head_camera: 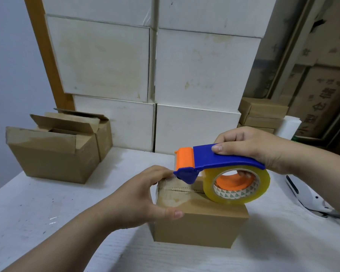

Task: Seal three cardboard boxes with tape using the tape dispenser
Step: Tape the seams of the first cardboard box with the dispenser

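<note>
Scuffed white tabletop (47, 203) holds a brown cardboard box (200, 226) near its front edge, left hand (143, 199) gripping its taped end, right hand (251, 146) wrapped round the blue-orange dispenser (214, 158), glossy roll (263, 183) resting atop; open boxes (53, 154) back-left.

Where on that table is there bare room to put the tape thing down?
Bare table lies front left, between the open brown boxes and the left hand, and along the near edge before the box being taped. The right is crowded: a white device lies near the right hand holding the tape dispenser; white cartons wall the back.
</note>
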{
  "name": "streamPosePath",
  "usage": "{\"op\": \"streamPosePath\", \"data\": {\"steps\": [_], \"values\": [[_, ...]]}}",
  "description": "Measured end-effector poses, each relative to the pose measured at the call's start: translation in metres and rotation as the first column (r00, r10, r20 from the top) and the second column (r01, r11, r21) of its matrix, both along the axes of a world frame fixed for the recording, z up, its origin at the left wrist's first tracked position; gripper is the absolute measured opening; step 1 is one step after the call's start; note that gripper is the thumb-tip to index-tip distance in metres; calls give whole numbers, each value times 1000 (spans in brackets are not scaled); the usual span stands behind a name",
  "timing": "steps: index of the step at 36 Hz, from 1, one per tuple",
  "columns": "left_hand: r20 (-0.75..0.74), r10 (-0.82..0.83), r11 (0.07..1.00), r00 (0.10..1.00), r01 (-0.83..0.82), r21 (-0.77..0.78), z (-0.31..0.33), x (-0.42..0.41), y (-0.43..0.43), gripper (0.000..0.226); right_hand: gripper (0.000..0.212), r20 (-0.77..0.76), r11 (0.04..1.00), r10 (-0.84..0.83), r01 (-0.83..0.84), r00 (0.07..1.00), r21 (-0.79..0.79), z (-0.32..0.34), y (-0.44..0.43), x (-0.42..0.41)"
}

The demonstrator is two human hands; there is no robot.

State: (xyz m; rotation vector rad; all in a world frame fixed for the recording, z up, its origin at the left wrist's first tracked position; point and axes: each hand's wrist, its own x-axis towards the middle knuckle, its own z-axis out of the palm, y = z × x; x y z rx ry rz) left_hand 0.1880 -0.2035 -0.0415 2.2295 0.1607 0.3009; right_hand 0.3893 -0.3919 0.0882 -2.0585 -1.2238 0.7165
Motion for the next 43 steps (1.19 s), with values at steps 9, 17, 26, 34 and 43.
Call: {"op": "streamPosePath", "data": {"steps": [9, 17, 26, 34, 43], "values": [[24, 11, 999, 1000, -12, 41, -3, 0, 0, 70, 43, 8, 997, 33, -33, 999, -65, 9, -6, -2], [28, 24, 1000, 999, -25, 9, -4, -4, 5, 75, 35, 120, 994, -18, 31, 993, -109, 26, -48, 33], [66, 33, 999, 997, -34, 19, -7, -3, 3, 74, 54, -25, 995, -87, 88, 996, 48, 21, -81, 52], [107, 34, 996, 994, -25, -83, -13, -6, -5, 62, 39, -222, 968, -23, 77, 975, 238, 41, -36, 16], [101, 40, 987, 994, -24, -158, -13, -6, -8, 60, 32, -500, 876, 84, 175, 862, 449, -17, 14, -23]]}}
